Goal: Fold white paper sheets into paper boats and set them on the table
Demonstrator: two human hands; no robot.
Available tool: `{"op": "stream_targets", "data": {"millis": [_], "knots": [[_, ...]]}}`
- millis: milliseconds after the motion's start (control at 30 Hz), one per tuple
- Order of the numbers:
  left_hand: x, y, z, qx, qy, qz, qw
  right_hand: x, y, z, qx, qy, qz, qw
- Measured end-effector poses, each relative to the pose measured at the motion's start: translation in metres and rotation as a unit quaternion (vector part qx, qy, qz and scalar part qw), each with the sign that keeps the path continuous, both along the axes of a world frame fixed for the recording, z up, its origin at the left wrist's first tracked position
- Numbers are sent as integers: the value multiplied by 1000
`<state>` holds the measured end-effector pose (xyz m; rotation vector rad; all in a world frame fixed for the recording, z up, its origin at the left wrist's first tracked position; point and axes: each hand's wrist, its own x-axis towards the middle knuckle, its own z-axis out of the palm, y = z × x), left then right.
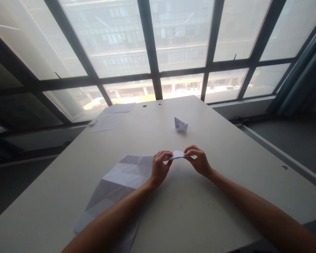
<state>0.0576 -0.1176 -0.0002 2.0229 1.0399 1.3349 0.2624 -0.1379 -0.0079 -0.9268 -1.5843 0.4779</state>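
Note:
A small piece of folded white paper (pixel 178 154) is held just above the table, stretched between both hands. My left hand (pixel 160 166) pinches its left end, thumb below and fingers on top. At the right end, my right hand (pixel 199 160) grips it in the same way. Beyond the hands stands a folded paper boat (pixel 180 125), touched by neither. A large creased sheet of paper (pixel 123 179) lies to the left, partly hidden under my left forearm.
Several loose white sheets (pixel 107 121) lie at the far left of the white table (pixel 226 196), with a small pale object (pixel 92 123) beside them. Large dark-framed windows (pixel 155 75) rise behind the far edge. A blue curtain (pixel 296 79) hangs at the right.

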Motion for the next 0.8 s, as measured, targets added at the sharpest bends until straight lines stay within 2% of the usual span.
{"op": "stream_targets", "data": {"millis": [200, 367, 500, 667, 800], "knots": [[-3, -2, 2, 9, 96, -29, 995, -1, -1, 0, 8, -18, 32, 999], [-5, -1, 1, -1, 67, -34, 997, 1, 0, 2, 4, -14, 20, 1000], [-2, 0, -2, 5, 81, -23, 996, 4, 2, 5, -31, 42, 38, 998], [0, 0, -5, -85, 86, -89, 989, 8, 3, 5, -86, 115, 78, 987], [-1, -1, -5, -130, 101, -99, 981, 6, 1, 6, -111, 171, 89, 975]]}}
